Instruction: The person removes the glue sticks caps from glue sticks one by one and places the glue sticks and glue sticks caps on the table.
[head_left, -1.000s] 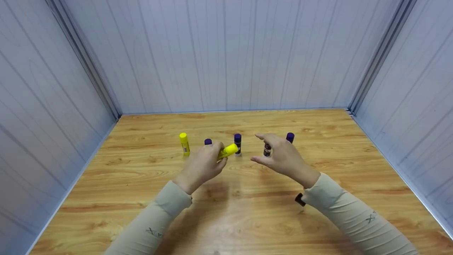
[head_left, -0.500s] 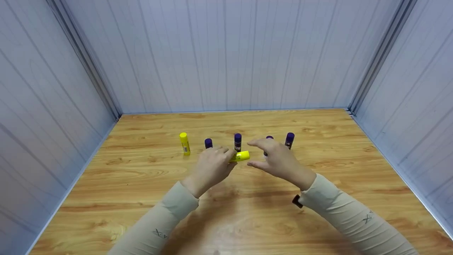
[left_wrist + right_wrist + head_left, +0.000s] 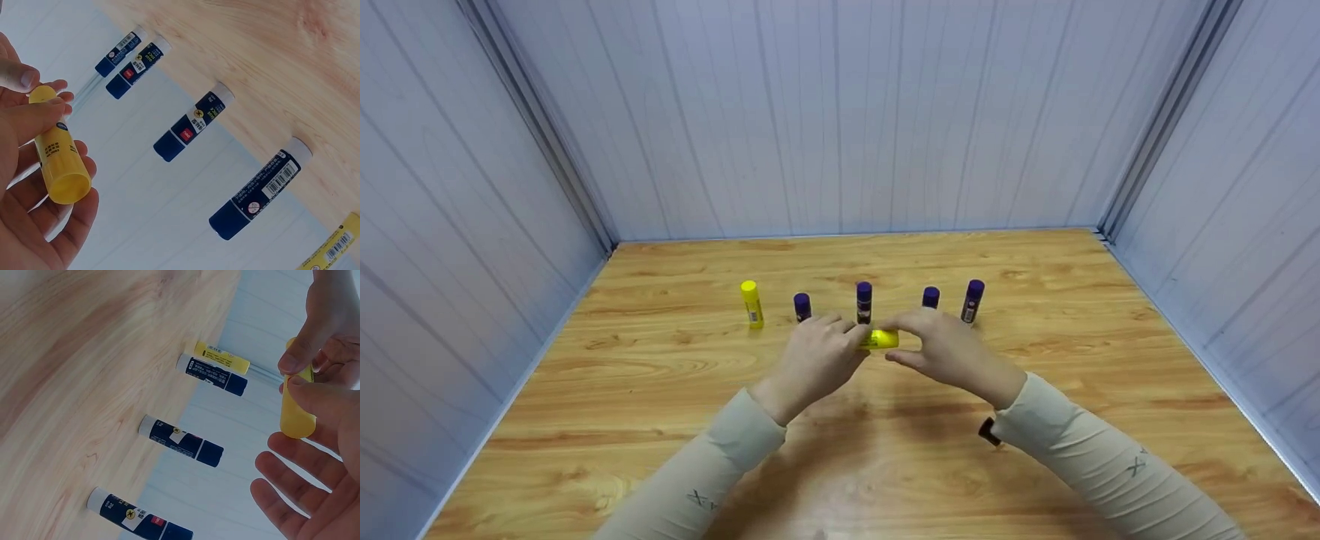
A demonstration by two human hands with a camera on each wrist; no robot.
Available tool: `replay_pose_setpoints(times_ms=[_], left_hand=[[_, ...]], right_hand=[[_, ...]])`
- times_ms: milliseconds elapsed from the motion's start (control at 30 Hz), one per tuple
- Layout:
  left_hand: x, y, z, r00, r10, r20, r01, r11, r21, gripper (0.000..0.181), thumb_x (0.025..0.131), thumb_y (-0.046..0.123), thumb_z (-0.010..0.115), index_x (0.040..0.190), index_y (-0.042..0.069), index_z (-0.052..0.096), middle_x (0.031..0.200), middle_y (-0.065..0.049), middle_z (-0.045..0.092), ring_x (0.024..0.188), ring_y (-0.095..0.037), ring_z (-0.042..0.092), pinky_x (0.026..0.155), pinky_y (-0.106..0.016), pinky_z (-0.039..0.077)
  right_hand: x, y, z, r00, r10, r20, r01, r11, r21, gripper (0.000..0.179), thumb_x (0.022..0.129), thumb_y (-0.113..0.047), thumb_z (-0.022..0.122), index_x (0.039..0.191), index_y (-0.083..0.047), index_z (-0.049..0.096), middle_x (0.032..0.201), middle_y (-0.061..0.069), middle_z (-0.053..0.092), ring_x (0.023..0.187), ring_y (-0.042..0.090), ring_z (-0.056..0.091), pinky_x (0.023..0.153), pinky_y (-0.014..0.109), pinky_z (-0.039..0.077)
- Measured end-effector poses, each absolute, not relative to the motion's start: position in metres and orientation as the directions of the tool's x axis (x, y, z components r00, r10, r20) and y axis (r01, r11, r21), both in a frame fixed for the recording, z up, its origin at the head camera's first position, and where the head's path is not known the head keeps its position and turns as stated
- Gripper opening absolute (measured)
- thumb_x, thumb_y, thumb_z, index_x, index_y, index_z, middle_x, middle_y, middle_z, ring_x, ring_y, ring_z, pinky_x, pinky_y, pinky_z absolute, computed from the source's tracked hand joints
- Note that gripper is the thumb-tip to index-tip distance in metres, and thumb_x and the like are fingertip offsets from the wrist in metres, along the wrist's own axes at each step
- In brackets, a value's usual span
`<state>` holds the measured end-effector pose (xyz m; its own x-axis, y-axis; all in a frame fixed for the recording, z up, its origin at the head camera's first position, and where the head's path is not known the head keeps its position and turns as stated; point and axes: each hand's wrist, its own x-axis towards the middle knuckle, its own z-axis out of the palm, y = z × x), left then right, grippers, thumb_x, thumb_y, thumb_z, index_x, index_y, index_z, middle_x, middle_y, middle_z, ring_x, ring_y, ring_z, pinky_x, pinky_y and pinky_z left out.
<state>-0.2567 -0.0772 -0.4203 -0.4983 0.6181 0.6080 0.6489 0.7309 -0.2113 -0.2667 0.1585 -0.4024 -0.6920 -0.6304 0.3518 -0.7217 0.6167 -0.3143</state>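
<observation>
L hand (image 3: 814, 360) grips held yellow stick (image 3: 883, 340), thumb across the barrel, fingers curled round it; the stick lies sideways above tabletop (image 3: 622, 375), btwn both hands and on the near side of the row. R hand (image 3: 949, 352) is at the free end, thumb and fingers to either side; R wrist view shows its thumb over the barrel w/ the other fingers spread, but whether it pinches can't be told. Barrel print: partly covered, remainder too small to read. Row, L to R, all upright: standing yellow stick (image 3: 752, 304), blue no. 1 (image 3: 802, 306), blue no. 2 (image 3: 864, 301), blue no. 3 (image 3: 931, 297), blue no. 4 (image 3: 972, 301). Head view: lower part of no. 1 is behind L hand; base of no. 2 is blocked at the hands and held stick; no. 3 shows mainly its cap above R hand; no. 4 is nearly fully visible, just beside R hand. L wrist view: standing yellow stick is cut off at the lower R corner. R wrist view: no. 3 is clipped at the btm edge. L sleeve (image 3: 705, 465) and R sleeve (image 3: 1087, 450) both run off the btm of the head view; small dark item (image 3: 990, 431) at the R cuff is partly hidden, ID unclear.
</observation>
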Motion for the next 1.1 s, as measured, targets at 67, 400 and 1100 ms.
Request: replay_pose_setpoints(times_ms=[67,400,1100], left_hand=[[-0.256,-0.077,-0.42,-0.5,0.623,0.602,0.655,0.726,-0.208,0.018,0.098,0.027,0.084,0.11,0.014,0.079,0.092,0.001,0.081,0.078,-0.017,0.074,0.069,-0.031,0.063],[-0.253,-0.073,-0.418,-0.572,0.615,0.542,0.618,0.758,-0.208,0.039,0.093,0.039,0.087,0.116,0.012,0.07,0.098,0.0,0.077,0.083,-0.019,0.074,0.071,-0.036,0.063],[-0.259,-0.053,-0.43,-0.468,0.558,0.685,0.385,0.827,-0.41,0.028,0.097,0.027,0.078,0.079,0.016,0.06,0.063,0.003,0.058,0.046,-0.011,0.05,0.04,-0.025,0.038]], right_hand=[[-0.267,0.159,-0.404,-0.68,-0.633,0.37,-0.732,0.611,-0.301,0.033,0.098,-0.018,0.083,0.128,-0.007,0.076,0.124,0.011,0.079,0.111,0.03,0.077,0.094,0.046,0.065],[-0.266,0.16,-0.411,-0.647,-0.601,0.468,-0.759,0.564,-0.326,0.025,0.096,-0.01,0.084,0.119,-0.003,0.078,0.112,0.012,0.081,0.097,0.026,0.077,0.085,0.043,0.066],[-0.258,0.163,-0.408,-0.762,-0.529,0.374,-0.612,0.4,-0.682,0.021,0.098,-0.014,0.082,0.118,-0.008,0.081,0.113,0.007,0.082,0.091,0.016,0.075,0.087,0.031,0.062]])
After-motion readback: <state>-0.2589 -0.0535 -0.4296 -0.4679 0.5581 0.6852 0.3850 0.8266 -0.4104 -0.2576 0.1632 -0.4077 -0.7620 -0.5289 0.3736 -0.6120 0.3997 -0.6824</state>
